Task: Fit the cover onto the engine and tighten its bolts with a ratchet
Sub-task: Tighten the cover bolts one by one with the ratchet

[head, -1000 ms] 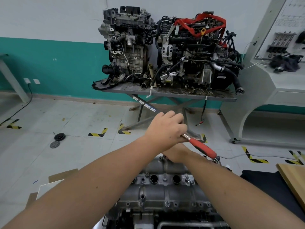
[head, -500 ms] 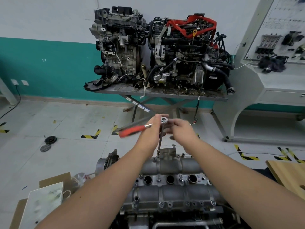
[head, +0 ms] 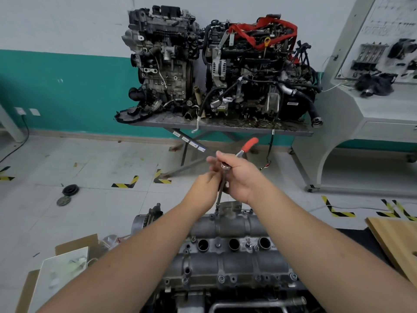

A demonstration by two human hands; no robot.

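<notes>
The grey metal cover lies on top of the engine in the lower middle of the view, with three round holes along it. A ratchet with a red handle stands over the cover's far edge; its long extension runs down to a bolt there. My right hand grips the ratchet at its head, the red handle pointing up and right beyond my fingers. My left hand holds the extension shaft just below the head.
Two dirty engines sit on a metal table against the teal wall ahead. A white training console stands right. A wooden board lies at right, cardboard and a white sheet at lower left, two round discs on the floor.
The ratchet's red handle swung from pointing left to pointing up and right. My right hand took over the head; my left hand dropped to the extension shaft.
</notes>
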